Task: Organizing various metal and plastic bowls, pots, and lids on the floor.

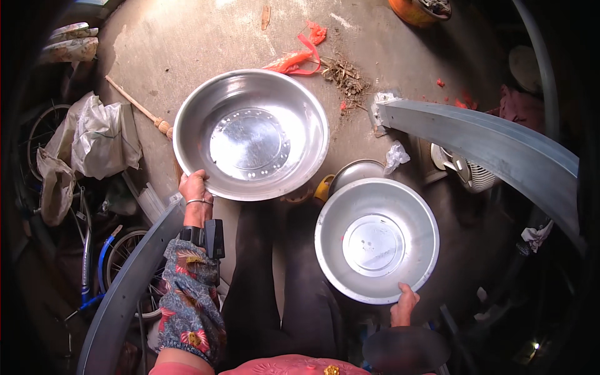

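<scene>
My left hand [194, 185] grips the near left rim of a large shiny metal basin [300, 136], which is tilted so that its inside shows, with small light spots around its bottom. In my right hand [405, 300] is the lower right rim of a smaller, duller metal basin [375, 201], held lower and to the right. Both thumbs lie over the rims; the other fingers are mostly hidden beneath. Nothing but small specks or marks shows inside either basin. Behind the smaller one, a round metal lid or pan [354, 171] is partly covered.
Dry plant debris [347, 79] and torn red plastic [293, 61] lie on the concrete floor. A broom [140, 105] and white sacks [105, 136] are at left, near a bicycle wheel [136, 262]. Metal beams [483, 131] flank both sides. A fan [476, 173] stands right.
</scene>
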### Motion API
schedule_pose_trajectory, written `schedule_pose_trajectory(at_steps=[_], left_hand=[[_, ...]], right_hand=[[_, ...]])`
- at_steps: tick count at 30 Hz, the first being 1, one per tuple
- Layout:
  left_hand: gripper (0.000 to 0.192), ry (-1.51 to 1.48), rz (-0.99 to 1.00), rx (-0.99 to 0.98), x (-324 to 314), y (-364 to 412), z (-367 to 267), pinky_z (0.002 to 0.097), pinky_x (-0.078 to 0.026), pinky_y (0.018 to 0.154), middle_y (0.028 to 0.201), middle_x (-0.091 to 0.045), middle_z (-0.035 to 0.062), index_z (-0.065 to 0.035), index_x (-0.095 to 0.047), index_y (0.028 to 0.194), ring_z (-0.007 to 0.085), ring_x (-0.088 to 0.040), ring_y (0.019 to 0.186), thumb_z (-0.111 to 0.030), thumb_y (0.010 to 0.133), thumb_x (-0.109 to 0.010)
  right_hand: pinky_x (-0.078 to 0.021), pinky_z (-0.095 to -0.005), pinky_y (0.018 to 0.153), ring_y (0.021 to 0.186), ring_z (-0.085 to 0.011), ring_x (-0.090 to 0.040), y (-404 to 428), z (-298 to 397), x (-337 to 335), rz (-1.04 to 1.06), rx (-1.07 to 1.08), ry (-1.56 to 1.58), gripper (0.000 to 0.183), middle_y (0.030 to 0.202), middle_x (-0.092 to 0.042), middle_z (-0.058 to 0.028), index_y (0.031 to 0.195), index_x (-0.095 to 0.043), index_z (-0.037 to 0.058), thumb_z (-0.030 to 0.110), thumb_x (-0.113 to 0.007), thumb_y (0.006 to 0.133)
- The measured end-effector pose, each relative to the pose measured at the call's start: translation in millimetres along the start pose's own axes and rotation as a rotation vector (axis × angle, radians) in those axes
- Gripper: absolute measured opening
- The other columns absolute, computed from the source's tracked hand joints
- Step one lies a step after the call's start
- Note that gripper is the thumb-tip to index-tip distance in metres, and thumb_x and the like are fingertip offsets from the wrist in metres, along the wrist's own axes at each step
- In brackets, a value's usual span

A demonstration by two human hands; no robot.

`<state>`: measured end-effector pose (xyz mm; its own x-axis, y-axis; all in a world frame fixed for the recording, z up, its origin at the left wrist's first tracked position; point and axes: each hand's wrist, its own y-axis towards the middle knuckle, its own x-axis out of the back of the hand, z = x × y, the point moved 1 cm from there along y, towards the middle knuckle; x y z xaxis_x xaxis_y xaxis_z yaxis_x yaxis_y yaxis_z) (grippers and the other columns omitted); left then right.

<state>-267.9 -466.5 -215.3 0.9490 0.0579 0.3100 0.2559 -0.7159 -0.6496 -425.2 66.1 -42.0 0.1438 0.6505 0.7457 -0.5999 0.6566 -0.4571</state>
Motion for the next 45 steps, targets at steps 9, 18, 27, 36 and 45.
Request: schedule_pose_trajectory(at_steps=[9, 18, 27, 36, 45], left_hand=[[0.03, -0.092, 0.047, 0.16, 52.6, 23.1, 18.8, 0.0372, -0.051, 0.073, 0.086, -0.057, 0.0119, 0.0045, -0.054, 0.093, 0.0257, -0.058, 0.075, 0.01, 0.064, -0.054], [0.027, -0.223, 0.026, 0.229, 90.6, 8.0, -25.2, 0.0452, -0.046, 0.093, 0.09, -0.058, 0.0142, 0.0054, -0.052, 0.09, 0.0307, -0.058, 0.088, 0.01, 0.064, -0.052], [0.027, -0.116, 0.04, 0.075, 82.5, -2.2, -42.7, 0.0395, -0.05, 0.084, 0.088, -0.059, 0.0126, 0.0079, -0.055, 0.09, 0.0259, -0.059, 0.084, 0.011, 0.063, -0.052], [0.035, 0.036, 0.014, -0.112, 40.9, -43.0, -48.4, 0.0333, -0.05, 0.074, 0.086, -0.056, 0.0073, 0.0017, -0.053, 0.1, 0.0209, -0.057, 0.076, 0.009, 0.066, -0.052], [0.032, 0.13, 0.095, -0.183, 18.0, -61.3, -49.3, 0.0283, -0.049, 0.067, 0.081, -0.058, 0.0057, 0.0004, -0.055, 0.096, 0.018, -0.058, 0.07, 0.009, 0.065, -0.052]], right_hand=[[-0.0518, -0.0411, 0.074, 0.089, -0.0277, -0.06, 7.1, -11.6, -50.5, 0.129, -0.26, 0.238, 0.04, 0.102, -0.058, -0.014, 0.105, -0.054, -0.0069, 0.005, -0.064, 0.069], [-0.0525, -0.046, 0.071, 0.09, -0.0284, -0.06, 46.2, -67.2, -144.7, 0.148, -0.296, 0.362, 0.04, 0.102, -0.058, -0.0108, 0.105, -0.055, 0.0003, 0.006, -0.066, 0.067], [-0.051, -0.0431, 0.066, 0.084, -0.027, -0.059, 50.9, -83.6, -228.0, -0.05, -0.444, 0.376, 0.053, 0.104, -0.055, -0.0132, 0.111, -0.044, 0.0022, 0.011, -0.071, 0.066], [-0.0506, -0.0425, 0.068, 0.086, -0.0283, -0.059, 58.7, -117.7, -244.5, 0.002, -0.426, 0.261, 0.058, 0.104, -0.055, -0.0138, 0.112, -0.04, 0.0029, 0.022, -0.074, 0.069], [-0.0463, -0.0397, 0.066, 0.084, -0.0224, -0.058, 116.8, -138.7, -258.5, 0.044, -0.441, 0.192, 0.044, 0.098, -0.058, -0.0095, 0.106, -0.053, 0.0058, 0.025, -0.075, 0.072]])
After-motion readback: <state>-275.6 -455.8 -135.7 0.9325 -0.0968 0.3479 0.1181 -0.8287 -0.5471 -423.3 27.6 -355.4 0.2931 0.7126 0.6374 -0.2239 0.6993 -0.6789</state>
